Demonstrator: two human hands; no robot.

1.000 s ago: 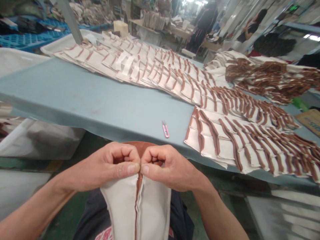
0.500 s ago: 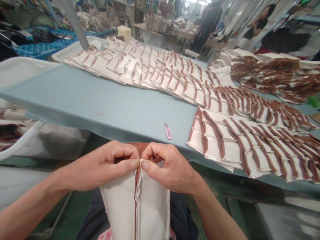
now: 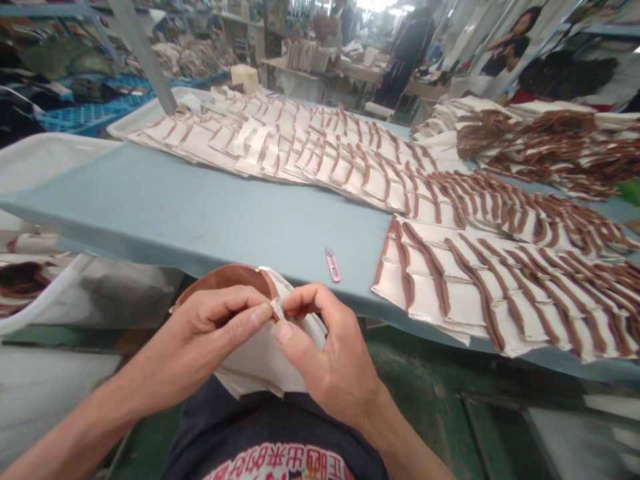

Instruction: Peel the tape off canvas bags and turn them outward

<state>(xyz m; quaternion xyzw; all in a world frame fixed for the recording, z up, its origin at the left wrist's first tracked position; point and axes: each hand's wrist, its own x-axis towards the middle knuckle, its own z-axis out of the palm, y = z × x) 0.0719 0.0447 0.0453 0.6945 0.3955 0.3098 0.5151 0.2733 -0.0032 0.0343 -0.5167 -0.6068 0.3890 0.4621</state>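
Between my hands is a sewn fabric piece (image 3: pixel 273 370), white outside with a brown inner face, held at the table's front edge above my lap. Its brown lining (image 3: pixel 235 277) shows as a curved band at the top. My left hand (image 3: pixel 220 333) pinches the edge of a seam with thumb and index finger. Just to the right, my right hand (image 3: pixel 325 353) has its thumb and finger closed on the same seam. Pink-handled thread snips (image 3: pixel 333 265) lie on the table beyond my right hand.
On the blue-covered table (image 3: pixel 165 207), overlapping rows of white pieces with brown strips (image 3: pixel 465 287) spread along the back and right. A brown and white heap (image 3: pixel 545 143) is at the far right. White bins (image 3: pixel 45 300) stand left. Two people (image 3: pixel 407 53) are in the background.
The fabric piece has been turned and lifted off my lap, so its brown lining shows and the long seam no longer faces me. My hands still pinch near its upper edge.
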